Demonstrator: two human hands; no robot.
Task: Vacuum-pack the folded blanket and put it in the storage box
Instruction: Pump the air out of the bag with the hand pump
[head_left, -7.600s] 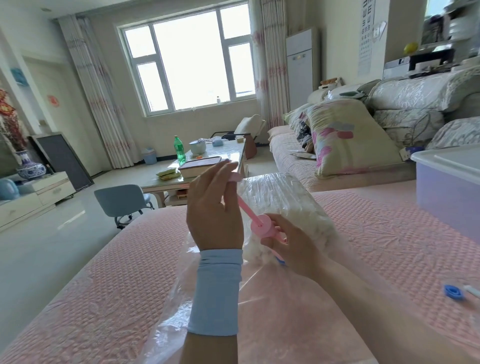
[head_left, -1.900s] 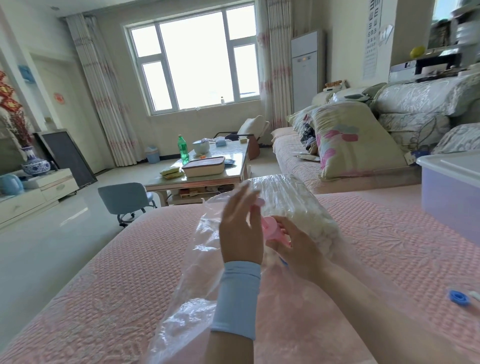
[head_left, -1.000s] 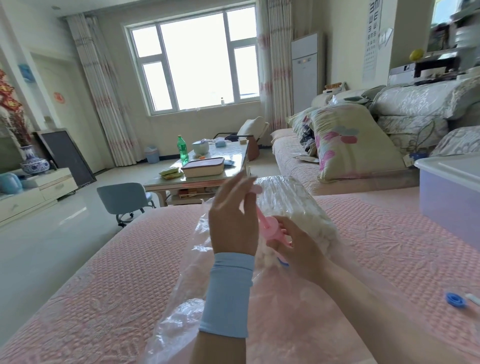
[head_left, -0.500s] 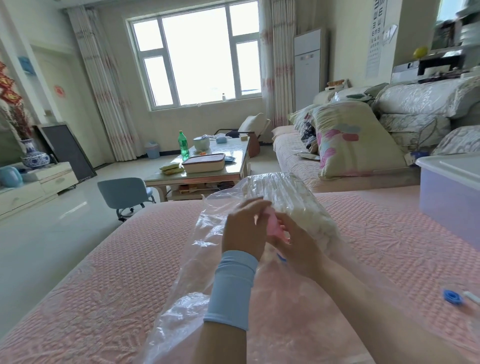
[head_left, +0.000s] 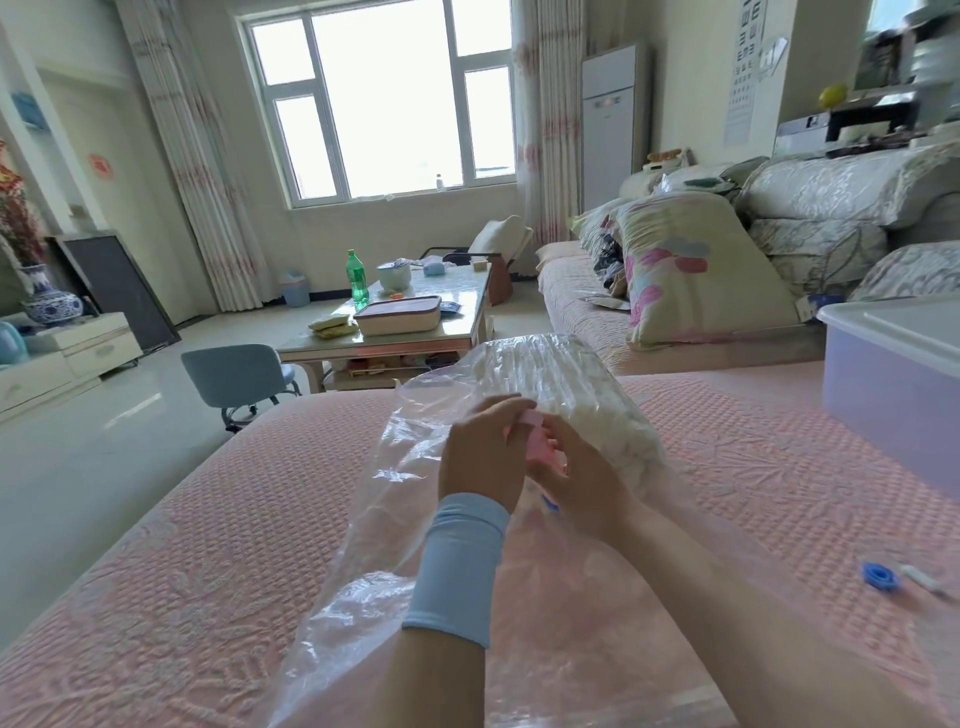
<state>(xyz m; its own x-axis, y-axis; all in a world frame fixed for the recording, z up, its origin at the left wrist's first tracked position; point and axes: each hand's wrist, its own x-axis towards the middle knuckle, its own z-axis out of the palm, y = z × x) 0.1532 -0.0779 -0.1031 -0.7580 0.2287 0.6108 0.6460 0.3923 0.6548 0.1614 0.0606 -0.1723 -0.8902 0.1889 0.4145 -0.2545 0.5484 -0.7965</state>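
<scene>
Home living room. Landmark: cream glass-topped coffee table (head_left: 384, 347), carrying a green plastic bottle (head_left: 356, 273) and household clutter. Behind it, large white-framed window (head_left: 382, 98) with pale floral curtains (head_left: 202, 156). Right of it, beige fabric sofa (head_left: 566, 291) piled with a floral pillow (head_left: 691, 270); tall white floor-standing air conditioner (head_left: 613, 119) in the corner beyond. Left of it, low white cabinet (head_left: 78, 348) bearing a blue-and-white porcelain vase (head_left: 52, 304). Small blue swivel chair (head_left: 234, 374) just in front.

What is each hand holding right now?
Left hand: closed over the top of the pink pump.
Right hand: gripping the pink pump lower down.
</scene>
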